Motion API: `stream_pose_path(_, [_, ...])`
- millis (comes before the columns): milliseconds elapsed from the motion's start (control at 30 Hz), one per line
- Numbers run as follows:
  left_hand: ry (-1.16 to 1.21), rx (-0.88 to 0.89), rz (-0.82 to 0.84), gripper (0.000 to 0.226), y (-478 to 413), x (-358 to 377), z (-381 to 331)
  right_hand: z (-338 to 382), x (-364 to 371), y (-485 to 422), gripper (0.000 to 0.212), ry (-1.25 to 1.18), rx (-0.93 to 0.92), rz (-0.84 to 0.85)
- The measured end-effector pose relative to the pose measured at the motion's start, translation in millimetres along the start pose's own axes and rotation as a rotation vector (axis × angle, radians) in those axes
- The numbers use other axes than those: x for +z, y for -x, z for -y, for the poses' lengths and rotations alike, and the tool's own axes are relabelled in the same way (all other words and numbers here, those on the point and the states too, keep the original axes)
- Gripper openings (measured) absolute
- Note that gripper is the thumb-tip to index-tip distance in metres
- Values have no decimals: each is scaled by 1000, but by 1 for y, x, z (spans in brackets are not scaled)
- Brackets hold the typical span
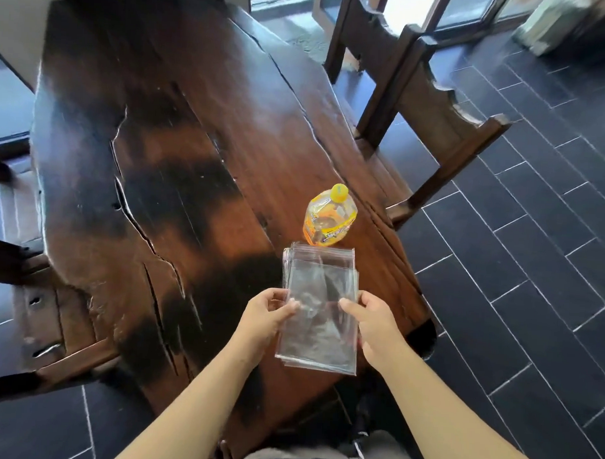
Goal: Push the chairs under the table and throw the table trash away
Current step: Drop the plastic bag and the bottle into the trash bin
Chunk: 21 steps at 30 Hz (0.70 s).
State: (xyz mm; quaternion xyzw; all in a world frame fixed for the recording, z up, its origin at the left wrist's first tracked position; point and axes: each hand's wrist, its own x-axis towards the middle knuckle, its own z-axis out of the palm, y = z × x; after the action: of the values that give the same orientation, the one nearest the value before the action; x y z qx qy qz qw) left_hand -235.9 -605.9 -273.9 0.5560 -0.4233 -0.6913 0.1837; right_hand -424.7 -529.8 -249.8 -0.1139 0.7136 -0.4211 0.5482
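Note:
A stack of clear plastic bags sits at the near right end of the long dark wooden table. My left hand grips its left edge and my right hand grips its right edge, thumbs on top. Just beyond the bags stands a plastic bottle with a yellow cap and an orange-yellow label. A dark wooden chair stands at the table's right side, its seat partly under the tabletop. A second chair stands farther back on the same side.
Another wooden chair sits at the table's left side, seat partly out. Dark tiled floor spreads to the right. Glass doors and a pale bag lie at the far right.

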Motion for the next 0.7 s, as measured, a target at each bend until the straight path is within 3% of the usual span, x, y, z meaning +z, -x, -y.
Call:
stream_pose_path(233, [59, -5, 34, 26, 7, 88, -16, 12, -83, 10, 10, -135, -41, -1])
stream_pose_path(700, [-44, 113, -90, 25, 25, 337, -16, 14, -336, -7, 11, -53, -24, 21])
